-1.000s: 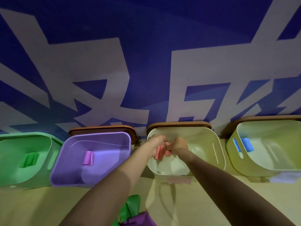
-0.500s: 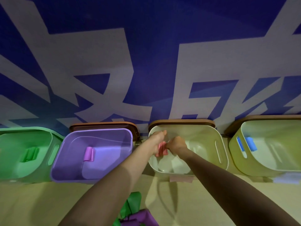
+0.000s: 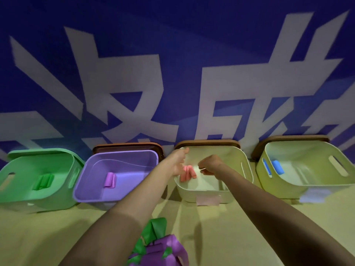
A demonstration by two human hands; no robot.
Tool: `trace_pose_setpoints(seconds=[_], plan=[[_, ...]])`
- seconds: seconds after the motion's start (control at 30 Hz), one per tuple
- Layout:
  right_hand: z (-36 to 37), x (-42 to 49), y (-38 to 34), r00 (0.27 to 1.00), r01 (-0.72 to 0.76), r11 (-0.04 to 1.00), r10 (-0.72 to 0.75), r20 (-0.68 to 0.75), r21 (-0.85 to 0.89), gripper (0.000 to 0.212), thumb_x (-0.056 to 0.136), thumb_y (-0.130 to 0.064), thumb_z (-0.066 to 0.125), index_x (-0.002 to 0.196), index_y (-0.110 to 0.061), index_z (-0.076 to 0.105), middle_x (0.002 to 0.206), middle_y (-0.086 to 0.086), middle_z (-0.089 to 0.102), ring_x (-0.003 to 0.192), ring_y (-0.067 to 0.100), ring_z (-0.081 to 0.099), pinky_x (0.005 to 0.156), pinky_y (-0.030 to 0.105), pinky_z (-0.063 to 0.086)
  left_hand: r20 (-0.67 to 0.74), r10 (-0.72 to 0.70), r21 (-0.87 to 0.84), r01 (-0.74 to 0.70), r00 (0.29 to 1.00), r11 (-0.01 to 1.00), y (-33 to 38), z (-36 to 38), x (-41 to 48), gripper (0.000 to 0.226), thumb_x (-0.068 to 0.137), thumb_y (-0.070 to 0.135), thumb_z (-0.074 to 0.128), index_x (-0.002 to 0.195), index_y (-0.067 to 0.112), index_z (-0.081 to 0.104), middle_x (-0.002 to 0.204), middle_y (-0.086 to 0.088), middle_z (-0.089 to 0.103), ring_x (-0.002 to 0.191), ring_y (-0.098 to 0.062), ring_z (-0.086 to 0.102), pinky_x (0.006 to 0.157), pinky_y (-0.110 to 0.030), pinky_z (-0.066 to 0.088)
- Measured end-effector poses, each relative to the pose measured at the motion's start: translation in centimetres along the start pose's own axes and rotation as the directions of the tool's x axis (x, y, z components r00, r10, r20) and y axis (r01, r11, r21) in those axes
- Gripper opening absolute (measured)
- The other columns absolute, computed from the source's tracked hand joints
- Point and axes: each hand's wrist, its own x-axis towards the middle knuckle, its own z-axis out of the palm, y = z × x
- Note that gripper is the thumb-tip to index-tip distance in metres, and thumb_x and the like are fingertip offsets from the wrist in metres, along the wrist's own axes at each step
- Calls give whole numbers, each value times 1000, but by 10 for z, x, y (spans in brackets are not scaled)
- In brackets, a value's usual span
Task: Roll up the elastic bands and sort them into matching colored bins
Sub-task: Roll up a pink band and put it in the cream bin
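Observation:
A rolled pink band (image 3: 187, 173) lies inside the white bin (image 3: 237, 160), at its left side. My left hand (image 3: 177, 163) hovers just left of the roll with its fingers spread and holds nothing. My right hand (image 3: 211, 166) is just right of the roll, fingers curled in, with nothing visible in it. The green bin (image 3: 19, 157) holds a green roll (image 3: 43, 181). A purple roll (image 3: 109, 180) lies in the purple bin (image 3: 123, 153), and a blue roll (image 3: 277, 167) lies in the yellow-green bin (image 3: 288, 184).
A heap of loose green and purple bands (image 3: 155, 246) lies on the table near me, between my forearms. The bins stand in a row against a blue wall with white lettering. A pink label (image 3: 208, 200) and a pale blue label (image 3: 315, 195) mark two bin fronts.
Both hands held the pink roll together over the white bin. They have now parted, and the roll sits in the bin between them.

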Motion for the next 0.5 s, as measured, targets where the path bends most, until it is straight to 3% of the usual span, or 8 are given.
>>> trace_pose_setpoints(seconds=[0.03, 0.07, 0.1, 0.2, 0.33, 0.5], plan=[[-2, -11, -2, 1000, 13, 1000, -12, -4, 13, 4, 87, 1, 60, 83, 2, 62, 78, 14, 60, 59, 18, 58, 60, 26, 52, 7, 22, -16, -22, 1000, 1000, -3, -4, -6, 58, 101, 35, 44, 146, 1, 28, 151, -15, 29, 116, -27, 56, 94, -36, 41], [-3, -21, -4, 999, 32, 999, -32, -11, 30, 6, 87, 1, 61, 91, 5, 64, 83, 16, 62, 60, 18, 59, 60, 26, 52, 16, 44, -24, -44, 999, 999, -6, -7, -14, 59, 100, 35, 46, 145, 1, 29, 152, -14, 28, 134, -28, 38, 105, -38, 33], [-4, -31, -6, 998, 56, 997, -55, -21, 45, 12, 87, 0, 62, 97, 7, 64, 88, 17, 63, 63, 18, 60, 62, 27, 53, 25, 63, -37, -62, 998, 997, -9, -11, -22, 59, 100, 35, 46, 145, 1, 30, 152, -15, 28, 140, -29, 27, 110, -40, 28], [-2, -61, -13, 992, 126, 989, -124, -38, 72, 17, 88, -3, 63, 101, 7, 65, 93, 19, 66, 72, 22, 63, 72, 31, 56, 72, 94, -94, -87, 993, 992, -17, -23, -45, 60, 101, 34, 44, 144, -3, 28, 152, -19, 29, 142, -32, 24, 112, -41, 27], [5, -90, -16, 984, 175, 982, -172, -40, 74, 16, 90, -3, 60, 101, 7, 65, 92, 17, 65, 72, 21, 62, 75, 33, 56, 121, 103, -146, -85, 987, 986, -23, -35, -64, 60, 101, 32, 43, 145, -6, 26, 153, -21, 27, 142, -34, 24, 113, -43, 27], [7, -85, -6, 991, 103, 992, -96, -97, 75, 16, 91, -1, 59, 102, 9, 64, 96, 20, 65, 78, 23, 63, 84, 36, 55, 148, 45, -173, -19, 988, 985, -23, -28, -64, 60, 102, 29, 42, 146, -7, 22, 155, -22, 22, 143, -34, 22, 114, -42, 26]])
